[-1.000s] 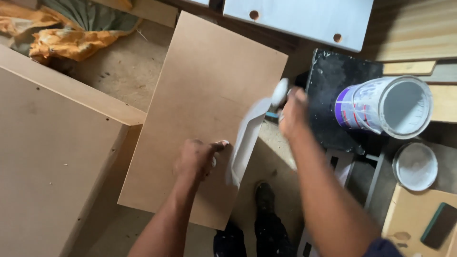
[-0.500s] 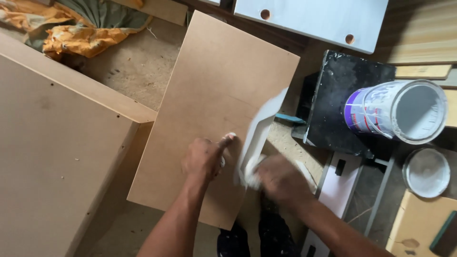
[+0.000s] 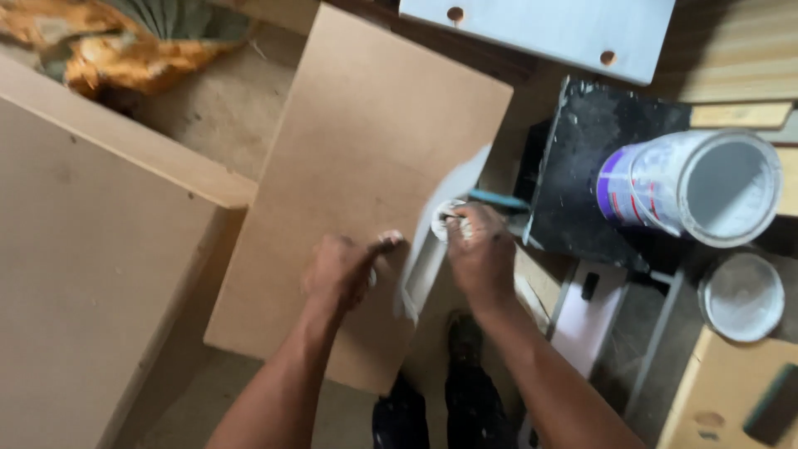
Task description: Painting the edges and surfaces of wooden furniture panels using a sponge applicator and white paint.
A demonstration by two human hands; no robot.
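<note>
1. Right hand (image 3: 480, 254) has moved back up the board edge since half a second ago, from lower near the left hand to mid-edge.
2. Left hand (image 3: 342, 270) unchanged: pressed flat on the brown board (image 3: 366, 158), fingers loosely together, near its right edge.
3. Right hand closed around a white-smeared pad (image 3: 447, 220), held against the board's right edge, just right of the left hand.
4. Board: plain brown face, tilted; right edge coated white (image 3: 445, 220).
5. Open paint can (image 3: 694, 187) and lid (image 3: 741, 297) well right.
</note>
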